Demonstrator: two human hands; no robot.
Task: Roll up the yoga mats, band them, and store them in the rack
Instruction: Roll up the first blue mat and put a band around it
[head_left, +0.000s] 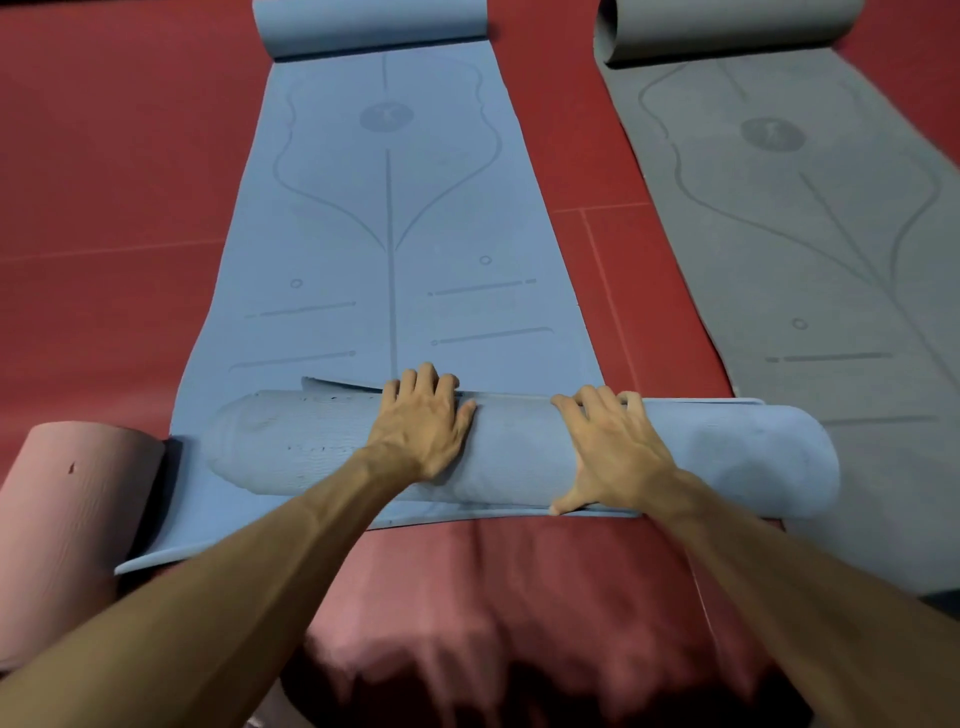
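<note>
A blue yoga mat (389, 218) lies flat on the red floor, running away from me, with its far end curled up (369, 26). Across its near end lies a thick blue roll (519, 457), set askew so that it sticks out past the mat's right edge. Both my hands lie on top of this roll. My left hand (421, 421) presses near the middle, fingertips reaching over the far side. My right hand (608, 447) presses further right, thumb spread toward me, fingertips at the roll's far edge.
A grey mat (810, 234) lies flat to the right, its far end curled (727, 26). A pink rolled mat (67, 519) rests at the near left, touching the blue mat's corner. Reddish fabric (519, 597) fills the bottom, close below me. Red floor (104, 208) surrounds the mats.
</note>
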